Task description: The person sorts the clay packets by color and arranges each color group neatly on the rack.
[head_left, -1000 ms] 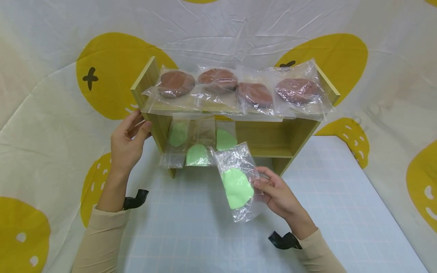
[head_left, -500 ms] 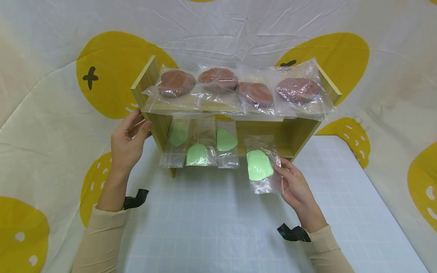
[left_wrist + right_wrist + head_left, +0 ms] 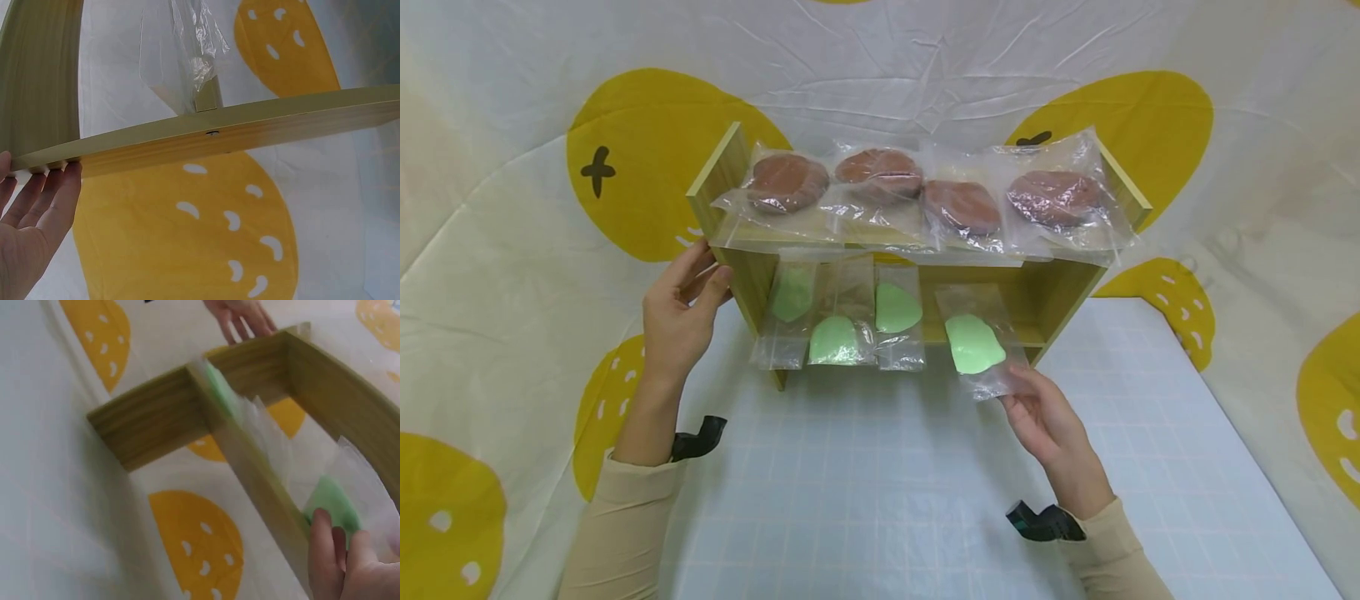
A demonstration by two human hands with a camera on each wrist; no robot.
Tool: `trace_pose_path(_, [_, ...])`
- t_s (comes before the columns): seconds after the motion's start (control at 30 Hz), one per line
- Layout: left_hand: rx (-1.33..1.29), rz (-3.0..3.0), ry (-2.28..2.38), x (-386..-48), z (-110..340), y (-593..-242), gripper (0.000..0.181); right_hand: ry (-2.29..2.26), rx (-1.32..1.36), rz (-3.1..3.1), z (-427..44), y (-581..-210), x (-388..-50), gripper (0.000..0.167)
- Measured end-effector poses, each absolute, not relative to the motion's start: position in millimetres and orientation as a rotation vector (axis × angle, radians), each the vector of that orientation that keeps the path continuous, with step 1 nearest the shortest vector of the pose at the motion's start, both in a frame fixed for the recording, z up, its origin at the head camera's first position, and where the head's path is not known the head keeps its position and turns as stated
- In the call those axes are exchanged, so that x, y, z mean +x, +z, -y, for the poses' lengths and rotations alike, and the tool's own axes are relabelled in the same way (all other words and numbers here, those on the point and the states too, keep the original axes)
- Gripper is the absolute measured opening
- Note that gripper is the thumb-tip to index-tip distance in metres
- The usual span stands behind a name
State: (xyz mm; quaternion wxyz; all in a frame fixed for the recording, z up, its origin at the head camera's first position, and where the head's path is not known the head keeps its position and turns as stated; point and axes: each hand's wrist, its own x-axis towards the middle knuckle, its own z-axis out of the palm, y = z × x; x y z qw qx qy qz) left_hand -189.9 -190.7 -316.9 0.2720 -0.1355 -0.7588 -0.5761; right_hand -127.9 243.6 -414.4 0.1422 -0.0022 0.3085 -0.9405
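In the head view, my right hand [image 3: 1056, 433] pinches the lower right corner of a clear plastic bag [image 3: 976, 343] with a flat light green piece inside. The bag's upper part reaches into the right side of the lower shelf of a small wooden rack [image 3: 1067, 300]. In the right wrist view, my fingers [image 3: 322, 537] are at the green piece in this bag. My left hand [image 3: 677, 321] touches the rack's left side panel with its fingers fairly straight; the left wrist view shows the fingertips against the wooden board [image 3: 156, 137].
Several clear bags with green pieces, such as a bag [image 3: 835, 337], lie on the lower shelf at left, overhanging its front edge. Several bags with round brown pieces, such as a bag [image 3: 961, 208], cover the top shelf. The rack stands on a pale checked table [image 3: 850, 483] before a patterned cloth.
My right hand has carried the green bag rightward and up, from before the shelf's middle to its right part. It now pinches the bag lower down. My left hand has stayed put.
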Motion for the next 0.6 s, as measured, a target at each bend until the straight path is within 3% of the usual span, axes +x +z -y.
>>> trace_pose_path(0.27, [-0.375, 2.039, -1.541, -190.2, 190.8, -316.9, 0.045, -2.621, -0.135, -0.846, -235.7, -415.3, -122.3, 0.061])
trace_pose_path(0.6, [-0.376, 2.038, -1.536, -191.0, 191.3, -317.9, 0.046, -2.567, -0.194, -0.872, -230.2, -413.2, -119.6, 0.042])
